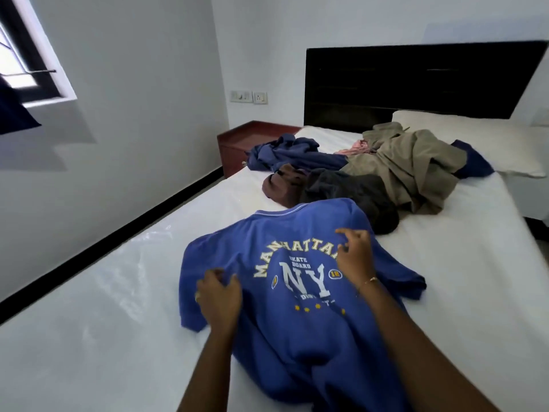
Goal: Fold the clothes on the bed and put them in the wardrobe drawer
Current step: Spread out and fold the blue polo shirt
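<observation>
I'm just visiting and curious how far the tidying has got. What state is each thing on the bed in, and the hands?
Blue T-shirt: spread out, unfolded.
Clothes pile: crumpled, unfolded.
Pillow: lying by the headboard.
Left hand: fingers curled, on the shirt.
Right hand: fingers curled, on the shirt.

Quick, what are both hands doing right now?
Left hand: fingers curled, pinching the blue T-shirt near its sleeve.
Right hand: fingers loosely curled over the shirt; whether it grips cannot be told.

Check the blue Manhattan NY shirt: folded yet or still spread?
Spread. The blue shirt lies flat, print up, both sleeves out to the sides, with the left hand and right hand on it.
</observation>
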`<action>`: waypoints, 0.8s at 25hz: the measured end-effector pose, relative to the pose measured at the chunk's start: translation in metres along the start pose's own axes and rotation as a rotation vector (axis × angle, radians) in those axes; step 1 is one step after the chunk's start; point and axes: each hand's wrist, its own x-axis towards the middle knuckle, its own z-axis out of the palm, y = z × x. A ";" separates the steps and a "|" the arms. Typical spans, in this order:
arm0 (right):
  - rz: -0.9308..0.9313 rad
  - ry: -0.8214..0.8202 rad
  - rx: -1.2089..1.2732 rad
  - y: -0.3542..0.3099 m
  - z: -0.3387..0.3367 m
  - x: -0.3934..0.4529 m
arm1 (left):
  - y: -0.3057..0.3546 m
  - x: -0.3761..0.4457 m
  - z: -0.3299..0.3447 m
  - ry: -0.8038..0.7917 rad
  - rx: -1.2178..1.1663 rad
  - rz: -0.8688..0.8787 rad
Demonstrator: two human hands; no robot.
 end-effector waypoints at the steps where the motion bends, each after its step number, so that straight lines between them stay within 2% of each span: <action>1: 0.014 0.012 0.005 0.004 -0.003 -0.020 | -0.006 -0.015 -0.003 -0.012 0.034 -0.071; 4: 0.088 0.080 -0.041 0.019 -0.019 -0.071 | -0.004 -0.053 -0.018 0.009 0.013 -0.379; 6: 0.260 0.146 -0.162 0.030 -0.035 -0.099 | -0.005 -0.061 -0.024 0.026 -0.152 -0.582; 7: 0.403 0.157 -0.211 0.035 -0.044 -0.112 | -0.009 -0.064 -0.027 -0.021 -0.328 -0.661; 9: 0.620 0.104 -0.175 0.045 -0.059 -0.135 | -0.020 -0.074 -0.031 -0.277 -0.686 -0.728; 11: 0.687 -0.029 -0.067 0.055 -0.065 -0.149 | -0.016 -0.089 -0.037 -0.537 -0.756 -0.723; 14: 0.686 -0.174 0.084 0.064 -0.072 -0.154 | -0.009 -0.104 -0.040 -0.799 -0.651 -0.559; 17: 0.668 -0.228 0.509 0.060 -0.084 -0.158 | -0.004 -0.119 -0.043 -0.907 -0.596 -0.386; 19: 0.646 -0.275 0.879 0.053 -0.097 -0.161 | 0.004 -0.129 -0.050 -0.944 -0.687 -0.364; 20: 0.621 -0.291 0.959 0.051 -0.105 -0.160 | 0.008 -0.132 -0.055 -0.942 -0.761 -0.387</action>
